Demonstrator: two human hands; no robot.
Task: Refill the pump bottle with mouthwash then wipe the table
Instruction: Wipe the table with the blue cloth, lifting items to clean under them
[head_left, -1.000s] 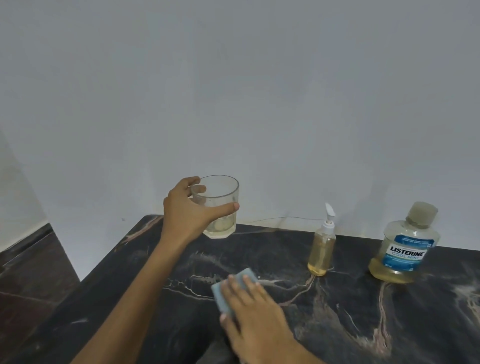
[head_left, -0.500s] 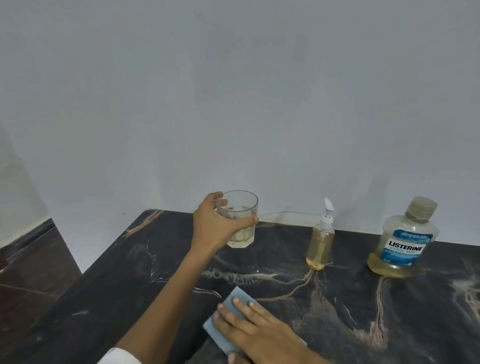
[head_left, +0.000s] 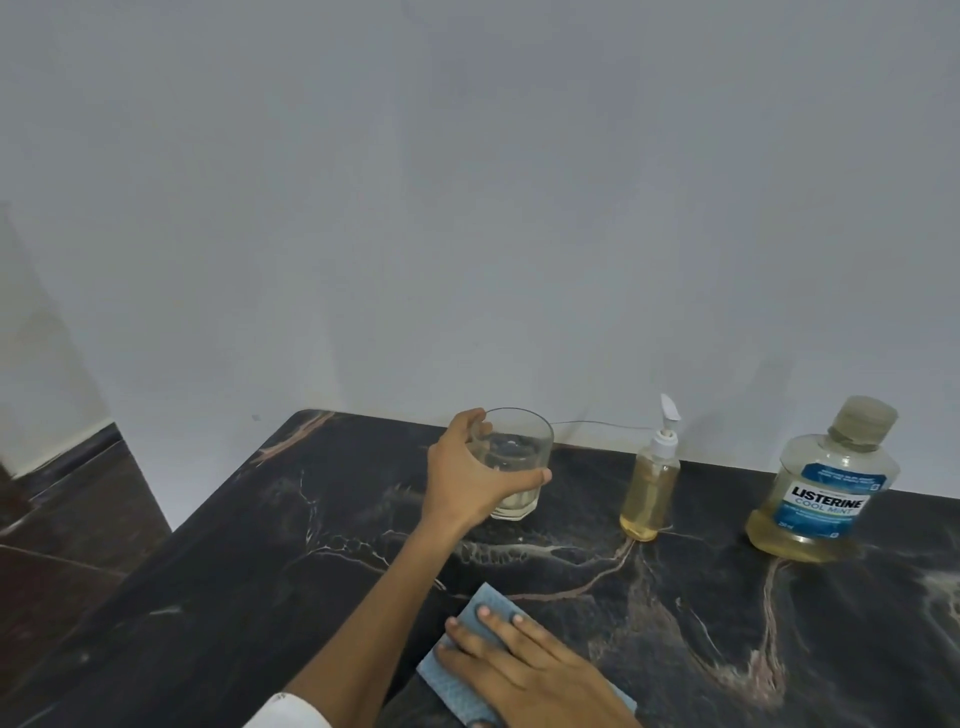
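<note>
White sleeve cuff (head_left: 291, 713) on left forearm

1. The left hand (head_left: 470, 480) is carrying the glass (head_left: 514, 465) rightward from the surface's (head_left: 249, 561) back left corner toward the pump bottle (head_left: 649, 488).
2. The right hand (head_left: 524, 670) is dragging the cloth (head_left: 467, 670) back toward the near edge, fingers flat on it.

A plain pale grey painted wall (head_left: 467, 208) fills the upper part of the view. A clear faceted drinking glass (head_left: 514, 462) stands upright near the far edge of the surface below, with a little pale liquid at its bottom. At lower left lies a dark reddish-brown tiled floor (head_left: 57, 525), edged by a dark skirting strip (head_left: 67, 457) along the wall's base.
</note>
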